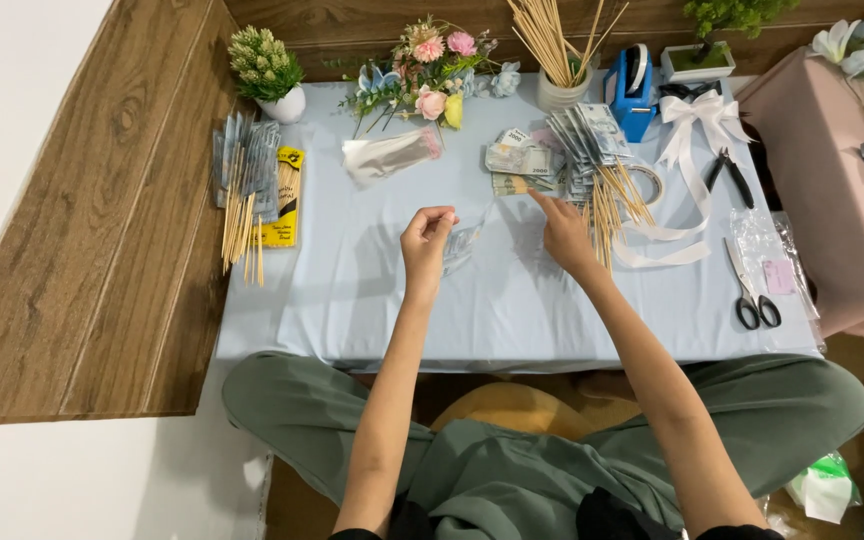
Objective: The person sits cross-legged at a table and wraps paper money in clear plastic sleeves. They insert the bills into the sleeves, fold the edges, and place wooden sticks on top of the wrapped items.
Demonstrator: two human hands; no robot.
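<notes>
The left hand (426, 235) is pinching the top of a clear, crinkly plastic sleeve (460, 245) between thumb and fingertips, holding it just above the pale blue cloth covering the worktop (352, 300). The right hand (564, 232), at 3 o'clock from the sleeve, is lying loosely open with its forefinger stretched toward 11 o'clock, the tip touching the stack of paper banknotes (522, 165); it is gripping nothing. Thin wooden skewers (607, 205) are fanning out just beside that hand at 1 o'clock, some with folded notes on their tips. Farther right, a looping white satin ribbon (687, 130) is trailing down past black-handled pliers (730, 172) and steel scissors (749, 290) (blades closed). At the worktop's 10 o'clock edge, more skewered notes (242, 190) are lying in a flat bundle.
</notes>
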